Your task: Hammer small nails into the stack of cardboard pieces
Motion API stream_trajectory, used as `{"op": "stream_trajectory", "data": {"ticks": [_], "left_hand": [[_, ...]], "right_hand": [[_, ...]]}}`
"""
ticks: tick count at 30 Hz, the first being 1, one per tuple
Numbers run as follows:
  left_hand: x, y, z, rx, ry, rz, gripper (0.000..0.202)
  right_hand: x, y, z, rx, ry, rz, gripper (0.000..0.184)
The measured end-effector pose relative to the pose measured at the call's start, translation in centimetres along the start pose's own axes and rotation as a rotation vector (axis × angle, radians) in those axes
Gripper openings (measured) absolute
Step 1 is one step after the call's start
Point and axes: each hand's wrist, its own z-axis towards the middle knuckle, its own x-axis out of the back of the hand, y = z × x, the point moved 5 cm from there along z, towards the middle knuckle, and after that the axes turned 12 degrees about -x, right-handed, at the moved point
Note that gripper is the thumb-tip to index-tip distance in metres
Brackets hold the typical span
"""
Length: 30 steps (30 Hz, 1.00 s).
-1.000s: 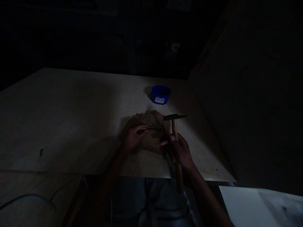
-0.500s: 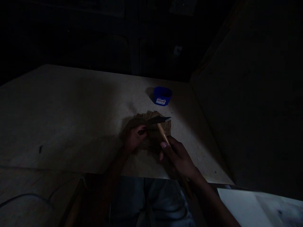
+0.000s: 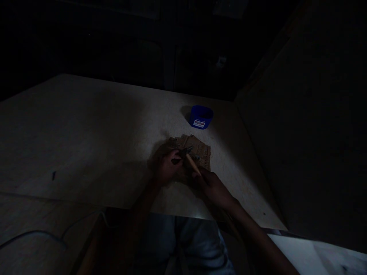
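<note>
My right hand (image 3: pixel 213 185) is closed around the wooden handle of a hammer (image 3: pixel 191 162). The hammer's dark metal head is down by the fingers of my left hand (image 3: pixel 169 166). That hand rests at the left side of a brown piece that looks like layered cardboard (image 3: pixel 202 147), with rows of small marks along its right edge. My left thumb and fingers are bent together in a pinch beside the hammer head. What they hold, if anything, is too dark to make out.
A blue open container (image 3: pixel 201 117) with a white label stands behind the brown piece on the pale tabletop (image 3: pixel 114 126). A small dark object (image 3: pixel 54 175) lies at the left. A dark panel (image 3: pixel 309 145) rises along the right side. A cable (image 3: pixel 37 232) runs at the lower left.
The hammer's head has come down from above the brown piece to beside my left fingers, and my right hand has lowered slightly. The whole view has shifted a little.
</note>
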Motion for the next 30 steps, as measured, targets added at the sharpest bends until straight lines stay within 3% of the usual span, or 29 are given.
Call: {"op": "stream_trajectory", "data": {"ticks": [6, 12, 16, 23, 30], "left_hand": [[0.1, -0.1, 0.1, 0.005, 0.010, 0.021, 0.031], [0.4, 0.2, 0.3, 0.023, -0.013, 0.049, 0.029], [0.5, 0.3, 0.5, 0.020, -0.021, 0.076, 0.029], [0.4, 0.8, 1.1, 0.001, -0.101, 0.089, 0.027], [-0.1, 2.7, 1.7, -0.052, -0.205, 0.260, 0.039]], "right_hand": [[0.5, -0.2, -0.1, 0.039, 0.016, 0.009, 0.035], [-0.1, -0.5, 0.3, -0.040, -0.073, -0.055, 0.039], [0.3, -0.9, 0.2, -0.024, -0.047, 0.003, 0.039], [0.4, -1.1, 1.0, -0.028, -0.068, -0.108, 0.035], [1.7, -1.8, 0.3, -0.022, 0.004, 0.030, 0.032]]}}
